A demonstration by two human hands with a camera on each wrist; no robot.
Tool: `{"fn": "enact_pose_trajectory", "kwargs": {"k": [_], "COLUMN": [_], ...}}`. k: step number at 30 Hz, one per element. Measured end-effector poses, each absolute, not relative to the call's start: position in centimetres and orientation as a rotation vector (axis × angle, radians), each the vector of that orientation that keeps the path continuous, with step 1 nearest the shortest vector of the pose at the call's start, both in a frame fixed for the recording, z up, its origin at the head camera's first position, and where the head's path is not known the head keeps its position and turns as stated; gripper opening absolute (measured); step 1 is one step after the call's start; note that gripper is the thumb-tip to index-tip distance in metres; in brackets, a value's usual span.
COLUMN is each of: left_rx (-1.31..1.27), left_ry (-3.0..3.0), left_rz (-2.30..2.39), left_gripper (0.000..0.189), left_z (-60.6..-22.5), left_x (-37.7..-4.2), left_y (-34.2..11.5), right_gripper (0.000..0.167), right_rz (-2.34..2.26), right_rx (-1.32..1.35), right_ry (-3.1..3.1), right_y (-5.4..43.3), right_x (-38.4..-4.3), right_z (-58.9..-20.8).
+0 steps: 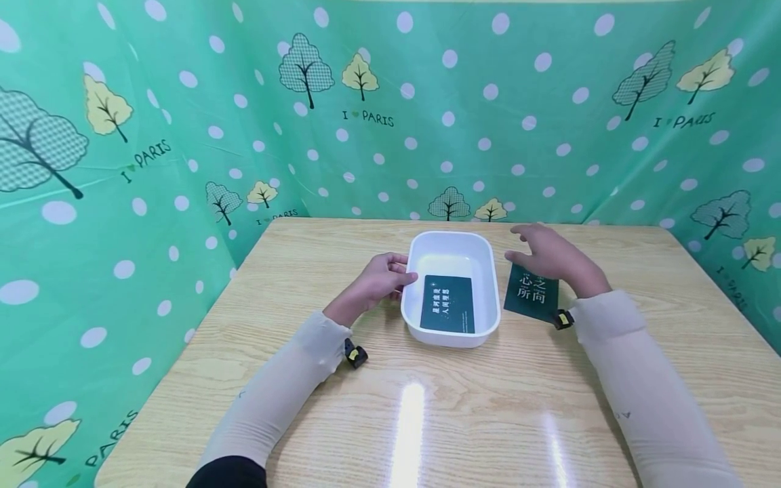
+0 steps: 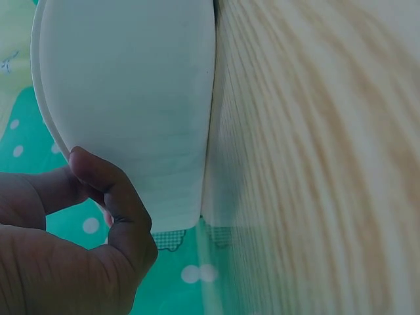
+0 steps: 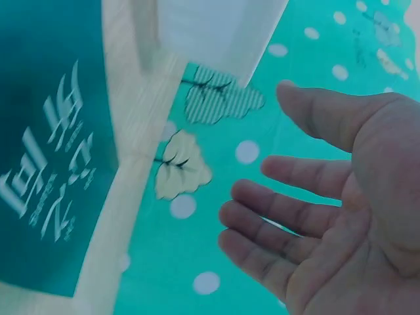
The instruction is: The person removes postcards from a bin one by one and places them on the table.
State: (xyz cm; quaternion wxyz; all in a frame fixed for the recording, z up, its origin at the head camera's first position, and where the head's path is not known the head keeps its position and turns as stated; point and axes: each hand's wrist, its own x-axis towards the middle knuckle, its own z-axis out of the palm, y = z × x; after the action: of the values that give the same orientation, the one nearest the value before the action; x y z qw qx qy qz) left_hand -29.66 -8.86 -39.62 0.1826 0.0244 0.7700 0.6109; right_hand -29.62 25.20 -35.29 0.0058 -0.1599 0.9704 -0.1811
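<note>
Tray (image 1: 448, 340) wants steadying by the left hand (image 1: 379, 278), fingers pinching its nine-o'clock rim; right hand (image 1: 548, 253), fingers wide, should pinch the card (image 1: 531, 303) at three o'clock edgewise.

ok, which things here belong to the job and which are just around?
In the job, it seems:
- tub, gripped by the left hand
- card in the tub
- card on the table, right hand near it

Just around:
- table
- curtain
- wrist cameras
</note>
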Motion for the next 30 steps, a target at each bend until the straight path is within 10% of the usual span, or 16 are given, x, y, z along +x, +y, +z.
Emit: {"fn": "enact_pose_trajectory", "kwargs": {"k": [30], "left_rx": [0.072], "left_ry": [2.173], "left_rz": [1.716], "left_gripper": [0.043], "left_z": [-39.7], "left_x": [-29.7], "left_y": [-8.9], "right_gripper": [0.094], "right_rz": [-0.515], "right_rx": [-0.761], "right_ry": [2.883], "right_y": [17.1], "right_x": [-27.4], "right_z": [-37.3]}}
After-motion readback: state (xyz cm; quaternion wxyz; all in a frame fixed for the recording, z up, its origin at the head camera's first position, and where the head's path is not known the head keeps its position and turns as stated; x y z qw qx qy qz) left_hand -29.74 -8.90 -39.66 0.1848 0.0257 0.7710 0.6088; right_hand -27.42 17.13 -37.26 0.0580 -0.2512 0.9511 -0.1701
